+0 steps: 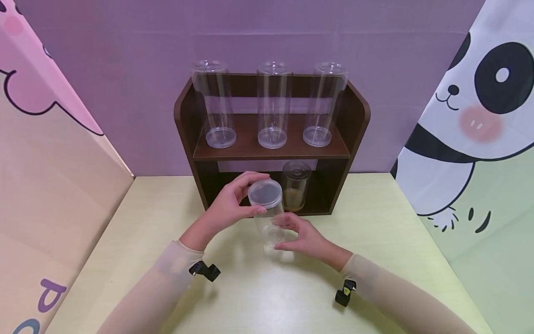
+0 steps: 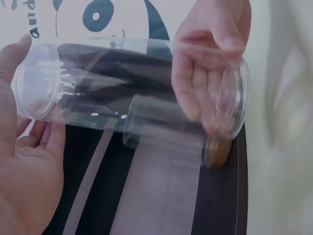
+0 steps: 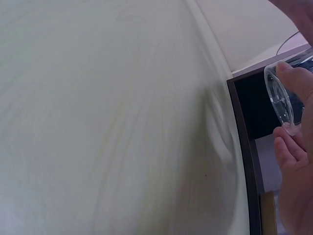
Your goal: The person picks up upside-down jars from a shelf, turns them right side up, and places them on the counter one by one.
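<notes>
Clear plastic sat between the fingers: left hand [image 1: 229,204] curled round the top end of a see-through jar [image 1: 263,226], thumb and fingers on opposite sides, spread about as wide as its frosted lid [image 1: 265,193]. Right hand [image 1: 306,239] gripped the base end, thumb and fingers parted by about the jar's width, thumb at the bottom rim. Good handling, my call: light even pressure, since the smooth wall looked easy to slip on; hands needed to move together, base kept off the shelf edge. Jar was in front of the dark brown shelf [image 1: 271,157], over the table [image 1: 146,232]; couldn't tell if its base touched. Behind it, to the right, a shorter jar [image 1: 296,185], brownish at the bottom, stood on the lower level; three tall clear containers [image 1: 272,138] lined the upper one.
</notes>
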`<action>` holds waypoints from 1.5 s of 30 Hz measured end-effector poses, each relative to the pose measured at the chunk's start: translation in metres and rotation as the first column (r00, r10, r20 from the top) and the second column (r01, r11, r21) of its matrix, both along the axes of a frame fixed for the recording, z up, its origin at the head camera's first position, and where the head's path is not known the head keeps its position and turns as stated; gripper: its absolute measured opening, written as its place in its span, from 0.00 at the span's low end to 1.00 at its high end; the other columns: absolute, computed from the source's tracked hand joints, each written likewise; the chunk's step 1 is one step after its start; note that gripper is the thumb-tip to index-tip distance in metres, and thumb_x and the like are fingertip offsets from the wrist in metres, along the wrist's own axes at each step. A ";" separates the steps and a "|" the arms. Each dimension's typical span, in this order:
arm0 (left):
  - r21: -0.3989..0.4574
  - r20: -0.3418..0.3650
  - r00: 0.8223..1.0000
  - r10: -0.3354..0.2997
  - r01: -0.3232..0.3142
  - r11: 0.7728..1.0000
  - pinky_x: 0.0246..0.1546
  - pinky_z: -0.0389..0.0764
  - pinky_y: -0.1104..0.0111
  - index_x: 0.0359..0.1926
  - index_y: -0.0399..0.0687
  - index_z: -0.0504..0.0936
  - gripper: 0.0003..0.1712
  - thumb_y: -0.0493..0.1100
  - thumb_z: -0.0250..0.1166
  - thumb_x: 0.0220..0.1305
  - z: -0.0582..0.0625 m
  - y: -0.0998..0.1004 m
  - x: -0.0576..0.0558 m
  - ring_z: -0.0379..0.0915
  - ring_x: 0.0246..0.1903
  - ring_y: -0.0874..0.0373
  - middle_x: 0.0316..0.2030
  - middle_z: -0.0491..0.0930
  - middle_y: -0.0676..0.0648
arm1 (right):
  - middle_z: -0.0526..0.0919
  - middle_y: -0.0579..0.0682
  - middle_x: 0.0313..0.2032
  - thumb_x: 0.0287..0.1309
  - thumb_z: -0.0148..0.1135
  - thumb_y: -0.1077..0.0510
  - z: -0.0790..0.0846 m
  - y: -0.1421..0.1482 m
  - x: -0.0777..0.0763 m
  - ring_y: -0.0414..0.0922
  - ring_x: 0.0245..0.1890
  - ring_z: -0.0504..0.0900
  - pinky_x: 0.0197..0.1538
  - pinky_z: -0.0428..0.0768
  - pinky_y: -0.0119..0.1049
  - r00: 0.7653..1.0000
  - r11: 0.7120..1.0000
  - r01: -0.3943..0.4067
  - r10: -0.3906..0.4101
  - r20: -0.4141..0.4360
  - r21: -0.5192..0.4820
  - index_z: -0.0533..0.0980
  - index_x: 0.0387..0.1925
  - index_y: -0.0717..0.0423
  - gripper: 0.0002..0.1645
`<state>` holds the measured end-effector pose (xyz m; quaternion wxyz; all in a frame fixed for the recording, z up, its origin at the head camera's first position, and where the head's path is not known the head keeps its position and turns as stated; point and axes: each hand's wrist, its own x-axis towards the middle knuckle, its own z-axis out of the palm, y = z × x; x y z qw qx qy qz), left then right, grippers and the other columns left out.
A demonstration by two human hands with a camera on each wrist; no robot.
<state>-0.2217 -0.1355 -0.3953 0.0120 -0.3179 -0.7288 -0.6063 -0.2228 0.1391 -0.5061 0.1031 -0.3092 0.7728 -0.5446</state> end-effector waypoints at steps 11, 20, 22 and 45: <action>0.046 0.048 0.998 -0.027 0.024 0.999 0.67 0.81 0.65 0.77 0.42 0.75 0.44 0.29 0.81 0.62 0.000 0.011 -0.001 0.79 0.64 0.47 0.68 0.79 0.44 | 0.84 0.50 0.66 0.56 0.88 0.60 -0.001 -0.004 0.004 0.56 0.70 0.81 0.77 0.74 0.59 0.999 0.999 0.030 -0.029 0.033 -0.031 0.77 0.68 0.54 0.41; 0.026 0.028 0.999 -0.016 0.015 1.000 0.69 0.80 0.65 0.76 0.39 0.75 0.44 0.30 0.83 0.61 -0.001 0.012 0.000 0.78 0.64 0.48 0.67 0.80 0.44 | 0.85 0.50 0.65 0.55 0.88 0.61 -0.004 -0.003 0.003 0.57 0.69 0.81 0.76 0.76 0.59 0.999 0.999 0.040 -0.040 0.003 -0.010 0.76 0.67 0.54 0.41; 0.030 0.026 1.000 -0.015 0.014 0.999 0.69 0.80 0.65 0.75 0.40 0.75 0.44 0.29 0.83 0.60 -0.001 0.012 0.001 0.78 0.64 0.48 0.67 0.79 0.44 | 0.84 0.50 0.65 0.55 0.88 0.60 -0.003 -0.003 0.003 0.57 0.69 0.81 0.76 0.76 0.60 0.999 0.999 0.040 -0.040 0.004 -0.006 0.76 0.67 0.55 0.41; 0.008 0.029 0.998 0.053 -0.053 0.999 0.72 0.79 0.58 0.75 0.41 0.76 0.43 0.29 0.82 0.61 -0.010 0.004 -0.002 0.77 0.65 0.47 0.68 0.78 0.46 | 0.88 0.61 0.54 0.72 0.76 0.60 0.025 0.044 -0.010 0.52 0.52 0.88 0.60 0.88 0.45 0.893 0.913 0.407 -0.398 -0.208 -0.001 0.82 0.58 0.64 0.19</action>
